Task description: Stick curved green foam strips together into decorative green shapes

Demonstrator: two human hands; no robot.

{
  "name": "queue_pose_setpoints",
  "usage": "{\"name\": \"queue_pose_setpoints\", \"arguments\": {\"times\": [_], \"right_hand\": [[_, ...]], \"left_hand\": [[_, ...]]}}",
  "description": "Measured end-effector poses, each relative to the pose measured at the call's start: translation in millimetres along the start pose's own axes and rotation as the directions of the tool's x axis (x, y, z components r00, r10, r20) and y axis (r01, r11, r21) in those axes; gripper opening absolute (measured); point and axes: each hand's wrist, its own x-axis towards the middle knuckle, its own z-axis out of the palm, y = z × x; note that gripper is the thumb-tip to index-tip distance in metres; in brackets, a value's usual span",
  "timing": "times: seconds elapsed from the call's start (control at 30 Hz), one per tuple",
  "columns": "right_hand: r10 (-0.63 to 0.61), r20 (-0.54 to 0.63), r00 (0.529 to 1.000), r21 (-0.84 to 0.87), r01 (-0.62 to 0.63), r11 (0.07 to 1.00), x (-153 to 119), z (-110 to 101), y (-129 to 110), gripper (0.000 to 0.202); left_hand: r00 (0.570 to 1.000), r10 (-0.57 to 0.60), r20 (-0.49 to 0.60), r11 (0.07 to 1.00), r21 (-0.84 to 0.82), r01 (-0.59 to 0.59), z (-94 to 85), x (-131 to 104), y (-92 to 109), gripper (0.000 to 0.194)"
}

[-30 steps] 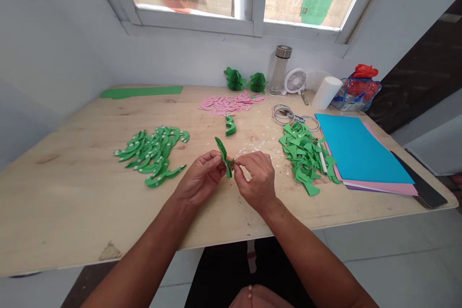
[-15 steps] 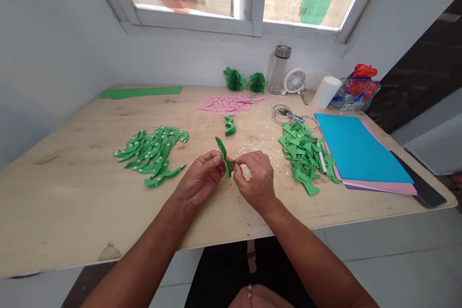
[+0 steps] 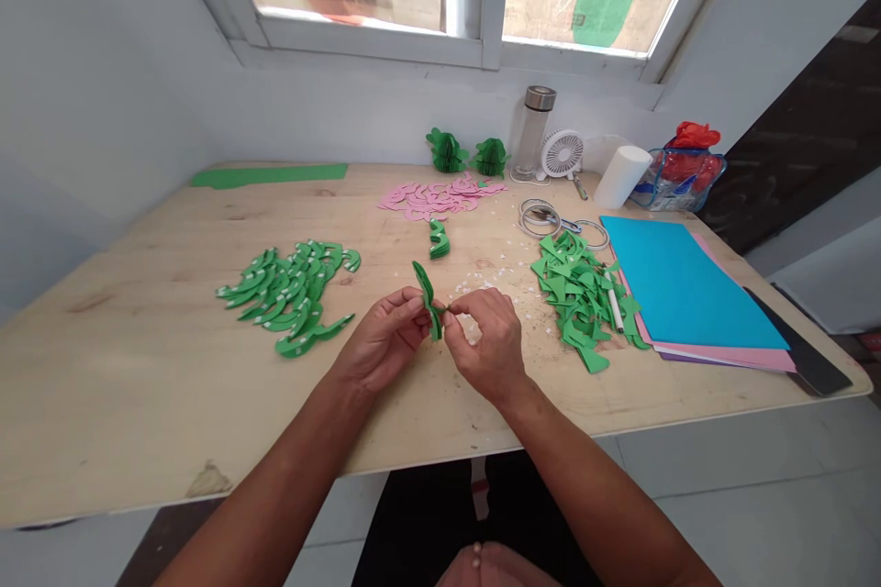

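Above the table's front part, my left hand [image 3: 387, 337] pinches a stack of green paper cut-outs [image 3: 424, 284] between thumb and fingers. The stack stands on edge. My right hand [image 3: 487, 339] is closed, thumb and forefinger pinching a thin green piece at the stack's right side. Just beyond lies a small curved green paper stack [image 3: 439, 238] with white bits on it. A pile of curved green cut-outs with white patches [image 3: 293, 289] spreads to the left. Green paper scraps [image 3: 574, 289] are heaped to the right, a white pen [image 3: 615, 307] on them.
Behind are pink cut-outs [image 3: 440, 197], two green paper forms [image 3: 447, 153], a glass bottle [image 3: 535, 133] and a small fan [image 3: 563, 153]. Tape rolls [image 3: 540, 218], a white roll [image 3: 622, 177] and blue sheets [image 3: 692, 284] lie right. A green strip [image 3: 268, 174] lies far left.
Both hands keep the same grip. The held green stack has shifted very slightly; everything else lies as before.
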Motion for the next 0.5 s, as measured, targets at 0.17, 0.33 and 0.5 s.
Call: {"name": "queue_pose_setpoints", "arguments": {"times": [0.17, 0.33, 0.5], "right_hand": [[0.001, 0.009, 1.0, 0.004, -0.001, 1.0, -0.7, 0.5, 0.5, 0.008], [-0.002, 0.014, 1.0, 0.011, 0.002, 1.0, -0.3, 0.2, 0.1, 0.009], [0.003, 0.02, 1.0, 0.024, -0.003, 1.0, 0.1, -0.4, -0.4, 0.009]], "left_hand": [[1.0, -0.008, 0.008, 1.0, 0.007, 0.008, -0.4, 0.7, -0.6, 0.016], [1.0, -0.016, 0.0, 1.0, 0.006, 0.016, -0.7, 0.6, -0.4, 0.016], [1.0, -0.02, -0.009, 1.0, 0.009, 0.02, 0.4, -0.2, 0.1, 0.017]]}}
